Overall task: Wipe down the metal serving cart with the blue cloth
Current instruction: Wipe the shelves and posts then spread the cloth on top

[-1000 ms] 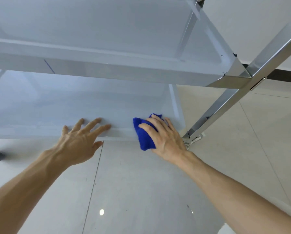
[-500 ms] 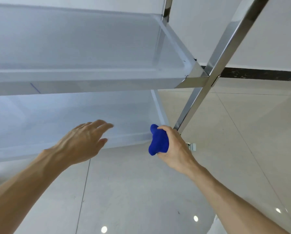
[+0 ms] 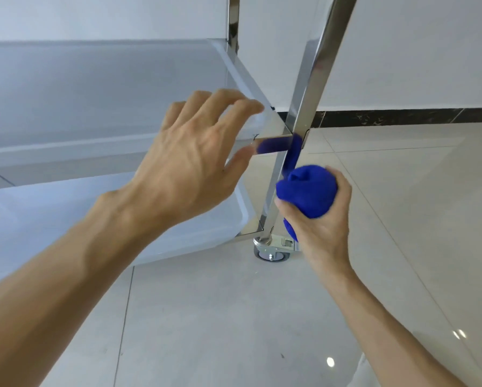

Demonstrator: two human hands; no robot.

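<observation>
The right hand (image 3: 322,219) squeezes the blue cloth (image 3: 307,194) into a round ball, with its fingers and thumb curled tight around it. The cloth sits just beside the shiny cart leg (image 3: 301,129), at about 4 o'clock from where the leg meets the middle shelf (image 3: 94,107). I cannot tell if the cloth really touches the leg, but the metal shows a blue glow of it. The leg is long and thin. It runs from about 1 o'clock up high down to 7 o'clock, where the wheel (image 3: 272,252) stands on the floor (image 3: 234,317). So the leg leans a bit in this view, and I think a wipe has to slide along that long line, up or down. The left hand (image 3: 195,160) holds nothing. Its fingers are spread and a little bent, and it hovers near the shelf corner (image 3: 276,132), at about 9 o'clock from the cloth. Maybe it wants to hold the cart still, but it does not seem to grab it yet. The right hand is the nearer one to the leg. The bottom shelf (image 3: 122,219) lies lower, at about 8 o'clock from the cloth.
</observation>
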